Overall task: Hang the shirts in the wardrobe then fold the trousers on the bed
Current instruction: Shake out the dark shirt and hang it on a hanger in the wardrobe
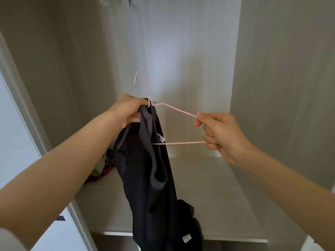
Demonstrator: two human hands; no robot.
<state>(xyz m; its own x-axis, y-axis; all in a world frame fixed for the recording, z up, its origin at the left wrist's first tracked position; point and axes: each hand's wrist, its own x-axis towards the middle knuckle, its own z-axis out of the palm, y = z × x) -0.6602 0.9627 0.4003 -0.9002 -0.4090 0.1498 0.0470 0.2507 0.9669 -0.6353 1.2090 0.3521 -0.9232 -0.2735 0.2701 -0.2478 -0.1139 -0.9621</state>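
A dark navy shirt (145, 178) with a grey inner lining hangs bunched in front of the open wardrobe. My left hand (129, 110) grips its collar right at the neck of a thin pink wire hanger (174, 109). The hanger's left side is inside the shirt; its right arm and bottom bar stick out bare. My right hand (217, 134) pinches that right corner of the hanger. The hanger's hook points up, free of any rail. No trousers or bed are in view.
The wardrobe's pale shelf (208, 192) lies below the shirt. A heap of mixed clothes (103, 165) sits at its back left. Other hanger hooks (105, 1) show at the top edge. The wardrobe's side wall (281, 87) stands to the right.
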